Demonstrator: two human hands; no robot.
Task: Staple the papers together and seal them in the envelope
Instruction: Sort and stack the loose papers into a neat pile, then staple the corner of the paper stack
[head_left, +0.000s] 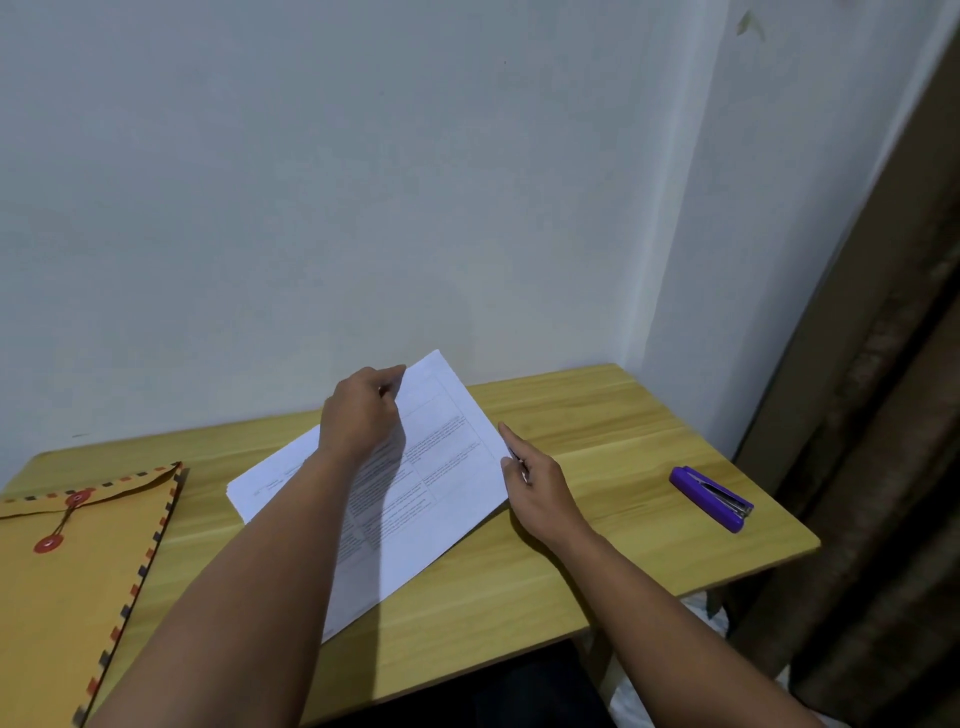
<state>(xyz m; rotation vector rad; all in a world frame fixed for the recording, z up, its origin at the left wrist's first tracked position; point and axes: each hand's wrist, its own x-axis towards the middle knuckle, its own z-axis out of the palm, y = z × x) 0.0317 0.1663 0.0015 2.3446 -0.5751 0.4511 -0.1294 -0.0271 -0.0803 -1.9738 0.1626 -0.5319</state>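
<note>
While both hands (363, 410) (535, 483) pinch perhaps several papers (447, 467), one stapler (710, 498), one envelope (78, 561) lie apart

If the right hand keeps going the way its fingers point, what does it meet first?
The right hand points up-left, its fingers already at the right edge of the papers. It would meet those sheets first; the left hand lies farther along, though depth is unclear.

Setting: a plain room in a home, arranged as a small desk corner; a light wooden table (597, 415) stands against a bare pale wall (363, 182); a brown curtain (883, 467) hangs at the right; no office fittings visible.
</note>
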